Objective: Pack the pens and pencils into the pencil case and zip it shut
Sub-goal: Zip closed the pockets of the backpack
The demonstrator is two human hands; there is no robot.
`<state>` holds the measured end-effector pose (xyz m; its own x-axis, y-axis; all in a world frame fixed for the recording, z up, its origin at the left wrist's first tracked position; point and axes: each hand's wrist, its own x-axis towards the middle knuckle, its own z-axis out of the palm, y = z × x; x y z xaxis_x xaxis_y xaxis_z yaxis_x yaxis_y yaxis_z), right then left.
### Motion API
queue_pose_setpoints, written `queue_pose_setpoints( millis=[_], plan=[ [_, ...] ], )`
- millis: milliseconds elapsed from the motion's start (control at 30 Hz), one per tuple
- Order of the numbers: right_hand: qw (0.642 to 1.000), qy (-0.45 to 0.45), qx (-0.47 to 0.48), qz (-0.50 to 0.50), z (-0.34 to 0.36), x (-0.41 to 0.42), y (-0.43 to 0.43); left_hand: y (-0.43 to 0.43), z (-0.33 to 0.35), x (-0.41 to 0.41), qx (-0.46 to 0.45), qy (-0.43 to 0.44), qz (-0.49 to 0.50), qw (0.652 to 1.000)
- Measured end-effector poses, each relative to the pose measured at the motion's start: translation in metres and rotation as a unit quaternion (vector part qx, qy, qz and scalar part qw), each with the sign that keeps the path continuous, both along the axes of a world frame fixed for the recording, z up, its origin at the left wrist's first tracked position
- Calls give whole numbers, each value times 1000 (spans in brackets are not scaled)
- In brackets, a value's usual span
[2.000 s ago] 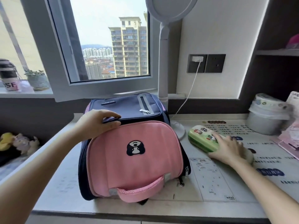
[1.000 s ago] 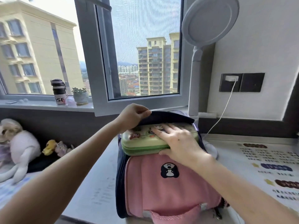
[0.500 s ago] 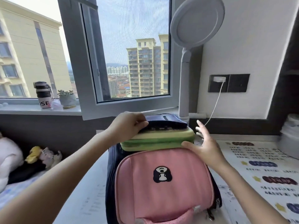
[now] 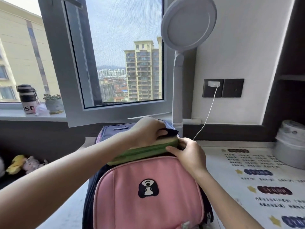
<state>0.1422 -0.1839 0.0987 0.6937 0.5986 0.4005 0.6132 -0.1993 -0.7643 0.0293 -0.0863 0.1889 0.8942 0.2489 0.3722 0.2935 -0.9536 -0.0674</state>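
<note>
The green pencil case (image 4: 140, 152) lies zipped shut in the top opening of a pink and navy backpack (image 4: 148, 192) standing on the desk. Only its long green side and a strip of its pale lid show. My left hand (image 4: 148, 131) grips the navy top flap (image 4: 170, 131) of the backpack and holds it lifted over the case. My right hand (image 4: 188, 154) pinches the case's right end with thumb and fingers. No loose pens or pencils are in view.
A white round lamp (image 4: 179, 90) stands just behind the backpack, with a charger cable (image 4: 207, 114) hanging from the wall socket. A printed mat (image 4: 264, 179) covers the desk on the right, beside a grey tub (image 4: 290, 146). Soft toys (image 4: 24, 163) lie low on the left.
My right hand came back from open beside the case to gripping its right end. The case has sunk lower into the backpack, and the left hand still holds the flap up.
</note>
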Motion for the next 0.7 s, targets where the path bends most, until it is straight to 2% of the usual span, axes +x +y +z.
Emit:
queue_pose_setpoints(
  millis=[67, 167, 233, 300, 400, 500, 567, 633, 700],
  plan=[
    [997, -39, -51, -52, 3, 1, 11, -2, -3, -1, -30, -18, -18, 999],
    [993, -47, -93, -56, 6, 4, 19, 2, -3, -2, -71, -8, -15, 997],
    [993, -68, -82, -47, 4, -1, 12, 9, 3, -9, -126, -9, -16, 992],
    [990, -136, -21, -44, 1, -11, -1, 19, 10, -32, -197, -10, -7, 980],
    [947, -307, 89, -20, 1, -26, -11, 36, -2, -90, -253, -45, 35, 966],
    [896, -434, 86, 32, 11, -45, 3, 46, -39, -138, -333, -134, 84, 929],
    [867, -490, 52, 71, 13, -66, 27, 51, -65, -152, -372, -169, 106, 906],
    [845, -525, 36, 101, 12, -85, 52, 54, -83, -153, -370, -209, 112, 898],
    [839, -530, 48, 115, 17, -95, 66, 57, -93, -145, -376, -267, 105, 881]
  ],
)
